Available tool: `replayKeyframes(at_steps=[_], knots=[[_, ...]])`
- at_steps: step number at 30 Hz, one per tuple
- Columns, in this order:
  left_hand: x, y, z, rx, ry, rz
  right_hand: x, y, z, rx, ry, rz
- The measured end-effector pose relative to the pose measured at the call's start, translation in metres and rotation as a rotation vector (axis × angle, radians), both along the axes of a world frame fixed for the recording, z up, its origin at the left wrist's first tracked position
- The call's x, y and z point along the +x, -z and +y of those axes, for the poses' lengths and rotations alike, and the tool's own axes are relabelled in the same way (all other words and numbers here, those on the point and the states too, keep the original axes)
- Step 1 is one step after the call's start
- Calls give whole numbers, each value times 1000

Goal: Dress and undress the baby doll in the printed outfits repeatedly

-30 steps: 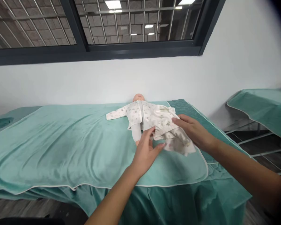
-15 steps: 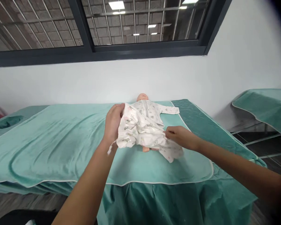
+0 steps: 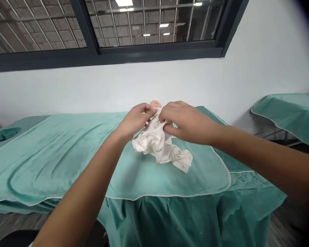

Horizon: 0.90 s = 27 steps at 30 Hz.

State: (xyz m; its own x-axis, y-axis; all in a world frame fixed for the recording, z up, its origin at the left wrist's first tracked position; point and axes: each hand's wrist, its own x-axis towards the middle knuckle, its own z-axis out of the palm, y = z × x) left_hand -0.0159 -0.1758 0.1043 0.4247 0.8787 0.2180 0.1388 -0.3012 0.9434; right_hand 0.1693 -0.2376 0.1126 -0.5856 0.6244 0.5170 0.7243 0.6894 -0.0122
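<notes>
A white baby garment (image 3: pixel 154 139) with small printed figures hangs bunched between my hands, its loose end trailing to the lower right. My left hand (image 3: pixel 139 118) pinches its upper edge. Close beside it, my right hand (image 3: pixel 182 121) grips the cloth with bent fingers. Behind the garment lies a baby doll on its back; its head (image 3: pixel 155 103) shows past my hands. Most of the doll's body and its white printed top are hidden by the cloth and my hands. A small bit of the doll's skin-coloured lower body peeks out below the garment.
A light green sheet (image 3: pixel 67 154) with white piping covers the bed, over a darker green cover (image 3: pixel 190 219). Behind stand a white wall (image 3: pixel 92 87) and a barred window (image 3: pixel 154 24). Another green-covered surface (image 3: pixel 293 113) is at right.
My right hand has moved up and left from the garment's lower right part to beside my left hand. The left hand has shifted right along the top edge, and the garment is more bunched.
</notes>
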Motion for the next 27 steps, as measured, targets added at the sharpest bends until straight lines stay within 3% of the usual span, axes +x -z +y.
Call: replayKeyframes(at_steps=[4, 8, 13, 20, 22, 27], knots=[[2, -12, -13, 47, 54, -153, 6, -8, 10, -233, 159, 371], [10, -10, -25, 79, 60, -164, 4, -12, 17, -287, 153, 622], [9, 2, -18, 96, 139, -6, 16, -13, 17, -361, 107, 735], [10, -1, -7, -18, 29, -282, 41, -10, 14, -760, 85, 608], [12, 0, -9, -64, 62, -292, 43, -9, 15, -758, 87, 678], [9, 1, -12, -154, 162, -176, 45, -8, 16, -568, 20, 964]])
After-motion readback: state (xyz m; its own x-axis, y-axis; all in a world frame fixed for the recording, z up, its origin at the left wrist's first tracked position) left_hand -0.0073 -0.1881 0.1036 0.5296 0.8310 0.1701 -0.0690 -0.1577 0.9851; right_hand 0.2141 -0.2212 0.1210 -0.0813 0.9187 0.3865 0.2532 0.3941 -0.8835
